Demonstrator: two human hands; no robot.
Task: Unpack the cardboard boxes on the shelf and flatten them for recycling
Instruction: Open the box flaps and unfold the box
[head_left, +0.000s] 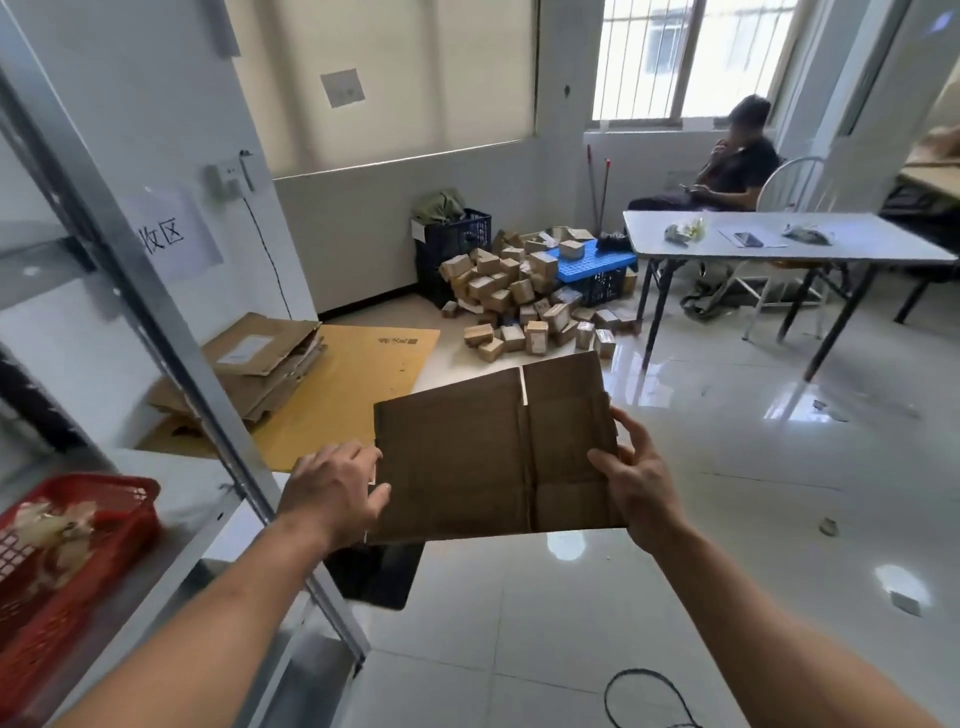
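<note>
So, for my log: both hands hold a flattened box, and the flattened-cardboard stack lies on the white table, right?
No: the head view shows the stack on the floor by the shelf, not the table. Left hand and right hand do hold the flattened box.

Both arms reach forward, left hand (332, 493) and right hand (640, 488) gripping opposite edges of the flattened box (457, 467).

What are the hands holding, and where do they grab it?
A flattened cardboard box: the left hand grips its left edge, the right hand its right edge.
</note>
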